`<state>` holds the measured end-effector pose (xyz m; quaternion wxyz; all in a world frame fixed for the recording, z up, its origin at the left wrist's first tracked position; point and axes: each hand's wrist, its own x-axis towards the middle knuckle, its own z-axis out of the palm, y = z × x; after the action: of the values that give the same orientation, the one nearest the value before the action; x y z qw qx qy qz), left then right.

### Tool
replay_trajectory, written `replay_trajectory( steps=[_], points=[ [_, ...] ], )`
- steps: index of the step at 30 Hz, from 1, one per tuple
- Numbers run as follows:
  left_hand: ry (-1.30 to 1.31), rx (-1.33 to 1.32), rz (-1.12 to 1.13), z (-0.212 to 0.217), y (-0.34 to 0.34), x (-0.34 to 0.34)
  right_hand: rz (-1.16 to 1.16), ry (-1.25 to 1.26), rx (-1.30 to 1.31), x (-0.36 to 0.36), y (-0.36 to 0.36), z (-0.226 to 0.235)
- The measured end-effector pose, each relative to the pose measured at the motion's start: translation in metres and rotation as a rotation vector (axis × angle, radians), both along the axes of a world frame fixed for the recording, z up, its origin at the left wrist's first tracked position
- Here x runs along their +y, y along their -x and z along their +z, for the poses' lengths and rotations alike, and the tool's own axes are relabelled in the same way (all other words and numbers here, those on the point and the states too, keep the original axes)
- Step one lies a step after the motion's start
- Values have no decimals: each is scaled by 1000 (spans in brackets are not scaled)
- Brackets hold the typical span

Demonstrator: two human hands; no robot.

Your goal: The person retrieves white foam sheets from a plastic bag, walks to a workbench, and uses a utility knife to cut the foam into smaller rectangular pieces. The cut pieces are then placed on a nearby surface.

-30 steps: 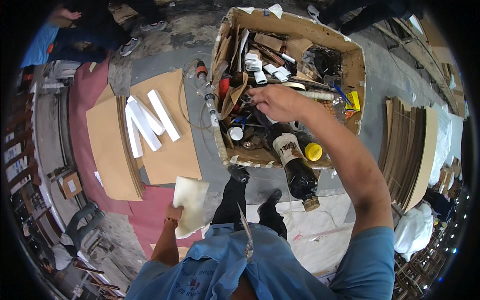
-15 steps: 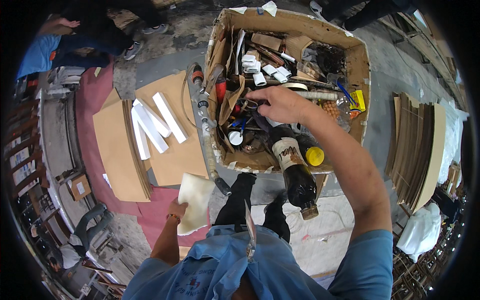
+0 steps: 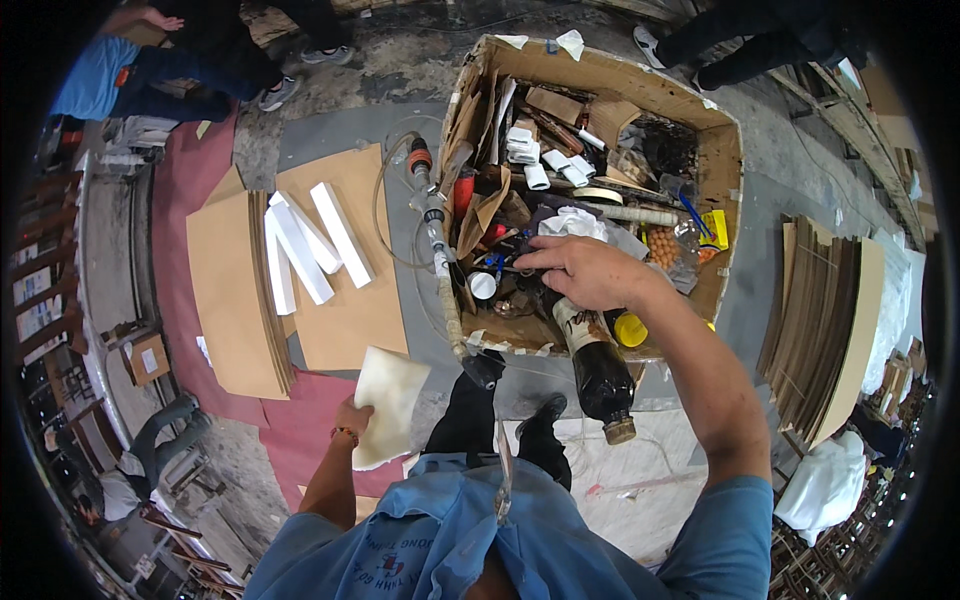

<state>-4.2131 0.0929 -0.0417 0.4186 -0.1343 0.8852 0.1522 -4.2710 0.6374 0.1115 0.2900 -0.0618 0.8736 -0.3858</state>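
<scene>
The right hand (image 3: 592, 272) dips into a brown box (image 3: 722, 160); I cannot tell if this hand holds anything. A dark bottle (image 3: 601, 375) pokes over the near edge. The left hand (image 3: 352, 416) grips a cream sheet (image 3: 393, 405) beside the dark leg (image 3: 463, 412).

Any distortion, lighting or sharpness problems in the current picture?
Head view: fisheye bowing toward a black rim; head view: white strips bright, with little surface detail; head view: a dark patch in the cardboard box's far right corner, shadow or stain unclear; head view: right hand outline clear, small clutter by its fingertips hard to separate.
</scene>
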Motion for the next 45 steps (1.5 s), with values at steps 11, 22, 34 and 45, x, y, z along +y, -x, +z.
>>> replay_trajectory(
  steps=[11, 22, 34, 45],
  points=[
    [-93, -11, 48, -9, 13, -18, -133, 152, -130, 20, 1, 12],
    [-52, -9, -29, 5, 21, -4, -183, -494, 180, 18, 17, -28],
    [7, -42, -100, 8, 23, 0, -134, -554, 117, 30, 0, -25],
    [-35, -70, -75, -5, 32, -4, -264, -97, 308, 7, 18, -1]
  ],
)
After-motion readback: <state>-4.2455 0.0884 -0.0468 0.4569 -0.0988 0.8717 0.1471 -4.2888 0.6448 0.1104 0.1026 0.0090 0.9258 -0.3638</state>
